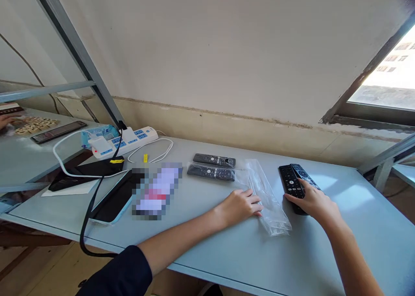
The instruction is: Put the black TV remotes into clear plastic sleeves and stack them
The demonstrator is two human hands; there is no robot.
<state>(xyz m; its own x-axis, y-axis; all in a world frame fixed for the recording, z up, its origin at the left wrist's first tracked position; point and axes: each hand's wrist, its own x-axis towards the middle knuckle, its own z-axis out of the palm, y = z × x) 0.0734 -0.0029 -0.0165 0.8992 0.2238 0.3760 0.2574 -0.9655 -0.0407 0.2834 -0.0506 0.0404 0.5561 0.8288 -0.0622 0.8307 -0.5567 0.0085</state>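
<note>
My right hand grips a black remote at the right side of the table, its thumb and fingers around the lower part. Another black remote lies beside and partly under it. My left hand rests with bent fingers on the left edge of a clear plastic bag; whether the fingers pinch the film is hard to make out. Behind my left hand, two more black remotes, a rear one and a front one, lie side by side, the front one in clear plastic.
On the left are a blurred phone, a dark tablet-like device, a black phone, cables and a white power strip. A metal frame post rises there. A person's hand shows at far left.
</note>
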